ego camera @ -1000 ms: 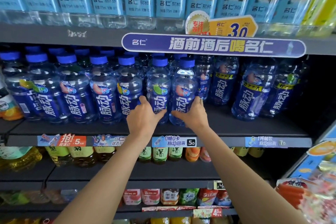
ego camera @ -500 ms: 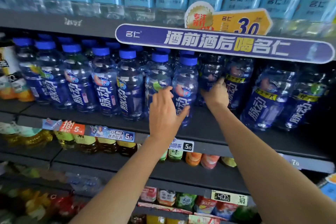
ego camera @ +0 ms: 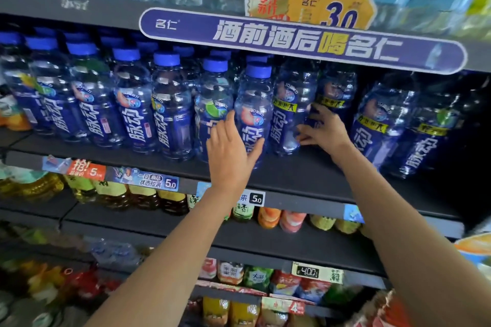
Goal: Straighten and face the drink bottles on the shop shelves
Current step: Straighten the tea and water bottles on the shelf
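Facing of the blue-capped drink bottles on the middle shelf [ego camera: 305,175] is the step judged to be in hand, as seen from the head view, the only one given. A row of blue bottles is stood along the front of that shelf on the left, labels mostly turned outward. To the right, under the purple banner [ego camera: 300,40], the bottles are set further back and are seen less evenly lined.

The left hand [ego camera: 231,148] is held open, fingers spread and slightly curved, with its fingertips laid against the side of the front bottle [ego camera: 253,111] at the right end of the neat row; nothing is clasped by it. The right hand [ego camera: 322,131] is reached deeper into the shelf, fingers spread, and is placed against the lower part of a recessed bottle [ego camera: 336,93] with a yellow band on its label. Whether that bottle is truly gripped cannot be told, since the fingers are blurred and partly hidden in shadow. Another recessed bottle [ego camera: 288,114] is stood between the two hands.

For the next move, it is judged that the recessed bottle would need to be drawn forward to the shelf edge and turned label-out, beside the front bottle. Care would be called for with the neighbours, which are packed close and could be knocked over.
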